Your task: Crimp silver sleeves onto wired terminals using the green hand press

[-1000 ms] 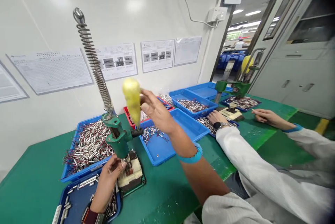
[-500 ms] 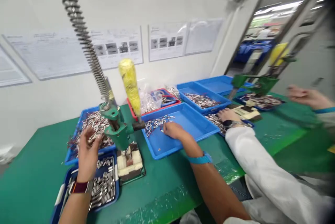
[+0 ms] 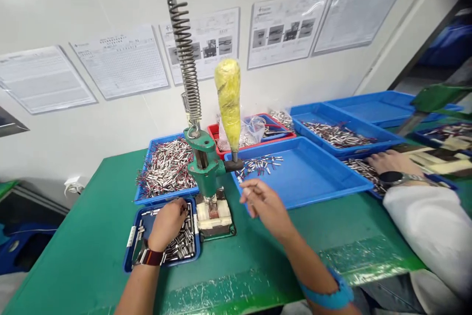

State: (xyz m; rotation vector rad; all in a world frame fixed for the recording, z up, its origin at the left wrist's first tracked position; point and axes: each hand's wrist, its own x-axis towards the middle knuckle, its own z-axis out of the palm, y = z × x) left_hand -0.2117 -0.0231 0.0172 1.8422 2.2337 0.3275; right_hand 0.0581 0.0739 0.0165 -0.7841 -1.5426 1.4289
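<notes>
My left hand reaches into a small blue bin of silver metal sleeves, its fingers curled down; what they hold, if anything, is hidden. My right hand hovers by the front left edge of a large blue tray, fingers bent and partly apart, with nothing visible in them. Between my hands stands a green hand press with a yellow-wrapped handle and a tall spring. Its base block is bare on top. Small wired metal parts lie in the tray's left side.
Behind the left bin, a blue tray holds a heap of wired parts. A red tray with plastic bags stands behind the press. On the right, a co-worker's hand rests in another bin beside a second green press.
The view has swung left. My left hand has lowered into the bin of metal sleeves. My right hand has moved from the parts in the large tray towards the press.
</notes>
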